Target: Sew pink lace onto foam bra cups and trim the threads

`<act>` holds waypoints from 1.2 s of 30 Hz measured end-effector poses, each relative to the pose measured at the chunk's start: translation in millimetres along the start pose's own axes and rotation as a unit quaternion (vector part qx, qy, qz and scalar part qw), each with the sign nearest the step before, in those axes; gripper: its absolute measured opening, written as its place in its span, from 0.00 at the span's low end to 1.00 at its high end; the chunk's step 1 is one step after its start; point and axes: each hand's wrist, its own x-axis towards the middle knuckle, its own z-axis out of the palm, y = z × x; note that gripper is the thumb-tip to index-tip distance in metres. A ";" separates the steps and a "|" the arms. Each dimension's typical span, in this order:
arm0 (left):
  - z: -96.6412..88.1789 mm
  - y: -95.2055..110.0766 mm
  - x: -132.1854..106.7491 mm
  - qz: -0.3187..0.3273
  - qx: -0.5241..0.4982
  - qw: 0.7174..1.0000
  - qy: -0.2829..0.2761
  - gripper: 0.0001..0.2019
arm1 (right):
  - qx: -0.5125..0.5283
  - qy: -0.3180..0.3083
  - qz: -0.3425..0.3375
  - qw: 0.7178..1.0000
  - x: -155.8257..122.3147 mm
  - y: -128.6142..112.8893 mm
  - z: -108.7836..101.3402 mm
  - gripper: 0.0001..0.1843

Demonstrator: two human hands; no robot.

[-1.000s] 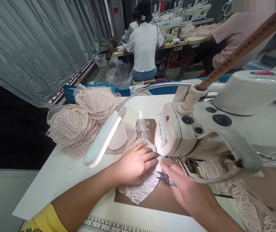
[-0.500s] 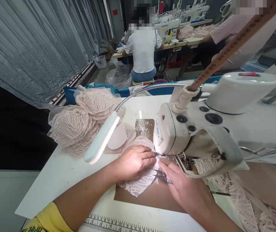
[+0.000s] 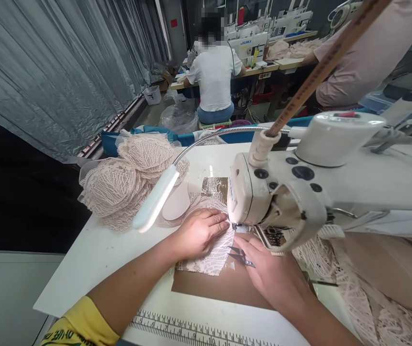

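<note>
1. Lace piece (image 3: 206,265): one, pale, laid on a brown sheet (image 3: 220,290) just left of the sewing machine (image 3: 251,192). Long axis runs roughly near to far; right edge leads up to the presser foot (image 3: 241,228). Middle covered by a hand.
2. Left hand (image 3: 197,233): palm down on top of the lace, fingers extended and together, pointing right toward the foot. Grasps nothing visible.
3. Right hand (image 3: 268,264): curled around metal snips (image 3: 242,258), handles hidden. Index fingertip just beside the lace's right edge; whether it touches, cannot tell.
4. Snips blades: parted, pointing left, tips at the lace's right edge, on the near side of the foot.
5. Key relation: lace lies under the left hand and left of the right; the left is the nearer, in contact. The foot stands on the far side of the right fingertips.
6. Lace stacks (image 3: 110,187): far left on the table (image 3: 93,269), well apart from both hands.
</note>
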 end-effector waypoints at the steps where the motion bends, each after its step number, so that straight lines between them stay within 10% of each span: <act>1: 0.4 0.2 -0.2 -0.002 0.002 1.000 0.001 0.15 | -0.003 0.006 0.002 1.000 0.0 -0.4 -0.1 0.25; 17: -39.2 60.5 -31.2 -0.173 -0.110 0.972 -0.113 0.16 | 0.305 -0.048 0.115 0.944 -0.6 0.5 -7.9 0.21; 22: -37.6 45.7 -26.0 -0.170 -0.182 0.968 -0.034 0.22 | 0.389 -0.085 0.114 0.910 -1.1 -7.8 -10.8 0.25; 28: -22.7 33.7 -16.1 -0.136 -0.250 0.956 -0.065 0.23 | 0.463 -0.113 0.112 0.872 -3.8 -12.4 -16.4 0.25; 36: -12.5 31.7 -22.9 -0.208 -0.452 0.866 -0.049 0.19 | 0.520 -0.081 0.139 0.839 -2.4 -19.8 -23.8 0.21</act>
